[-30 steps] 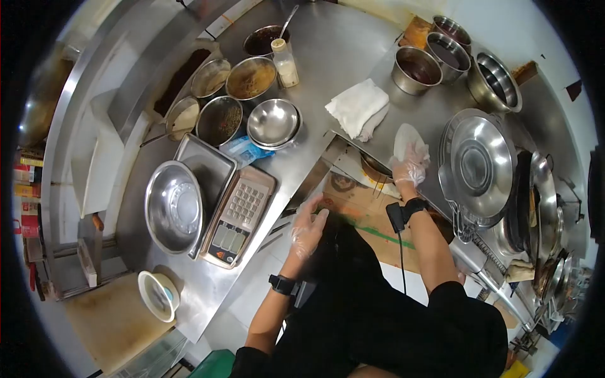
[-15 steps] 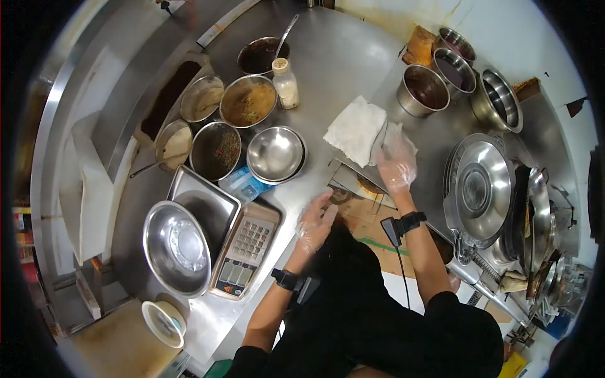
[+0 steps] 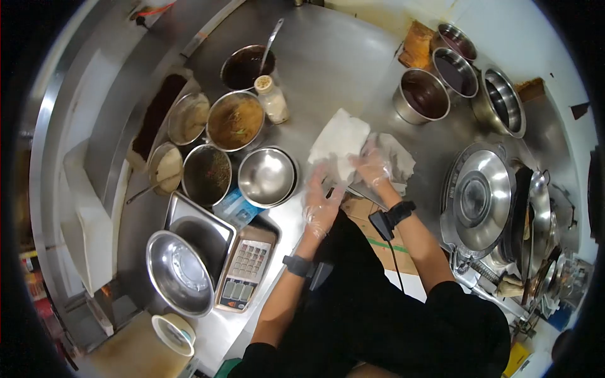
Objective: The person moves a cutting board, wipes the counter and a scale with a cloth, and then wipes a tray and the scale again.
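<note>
A folded white cloth [image 3: 341, 133] lies on the steel counter in front of me, with a greyish cloth [image 3: 401, 157] beside it on the right. My right hand [image 3: 374, 170], in a clear plastic glove, has its fingers and thumb closed on the white cloth's right edge. At the cloth's lower left corner is my left hand [image 3: 321, 205], gloved the same way. Its thumb stands apart from the fingers, and the fingertips reach the cloth's near edge.
Left of the cloths stand a shaker bottle [image 3: 272, 101], stacked steel bowls [image 3: 267, 176] and several seasoning containers. A digital scale [image 3: 247, 268] and a large bowl [image 3: 180, 273] are nearer. Pots [image 3: 421, 96] and stacked pans [image 3: 477, 194] stand to the right.
My right hand has moved left from the greyish cloth to the white cloth's edge. My left hand has come up to the white cloth's lower corner. The whole view has shifted slightly.
</note>
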A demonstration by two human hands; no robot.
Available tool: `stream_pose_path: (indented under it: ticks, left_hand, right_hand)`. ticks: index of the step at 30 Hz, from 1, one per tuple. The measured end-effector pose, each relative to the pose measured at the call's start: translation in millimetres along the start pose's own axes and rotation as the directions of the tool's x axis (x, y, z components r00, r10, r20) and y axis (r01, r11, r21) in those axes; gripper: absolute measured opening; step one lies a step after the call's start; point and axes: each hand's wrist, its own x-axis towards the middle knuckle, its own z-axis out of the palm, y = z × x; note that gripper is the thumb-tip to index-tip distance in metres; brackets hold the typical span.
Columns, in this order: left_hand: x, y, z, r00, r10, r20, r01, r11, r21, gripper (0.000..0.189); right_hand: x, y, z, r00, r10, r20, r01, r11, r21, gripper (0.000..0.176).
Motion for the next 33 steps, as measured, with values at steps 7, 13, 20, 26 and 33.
stream_pose_path:
  ticks: [7,13,20,26,33]
  left_hand:
    - [55.0,17.7,46.1,0.97,-0.123,0.21,-0.051,0.743,0.667,0.114]
    - [79.2,6.7,64.7,0.951,-0.228,0.211,-0.014,0.647,0.763,0.121]
    - [79.9,-3.1,68.5,0.959,-0.193,0.207,-0.052,0.598,0.8,0.12]
    - [77.9,-4.5,68.6,0.961,-0.188,0.202,-0.035,0.644,0.765,0.12]
    - [80.5,0.6,66.3,0.952,-0.216,0.218,-0.022,0.661,0.75,0.12]
  right_hand:
    - [40.0,83.1,-55.2,0.869,0.485,0.096,-0.303,0.368,0.879,0.043]
    - [83.1,74.2,-122.4,0.748,0.603,0.278,-0.266,-0.111,0.958,0.047]
    - [98.4,83.4,-109.7,0.722,0.663,0.197,-0.167,-0.109,0.98,0.028]
    - [91.8,84.8,-115.4,0.729,0.663,0.174,-0.128,-0.117,0.985,0.026]
    - [72.3,85.4,-121.8,0.717,0.68,0.156,-0.185,-0.03,0.982,0.024]
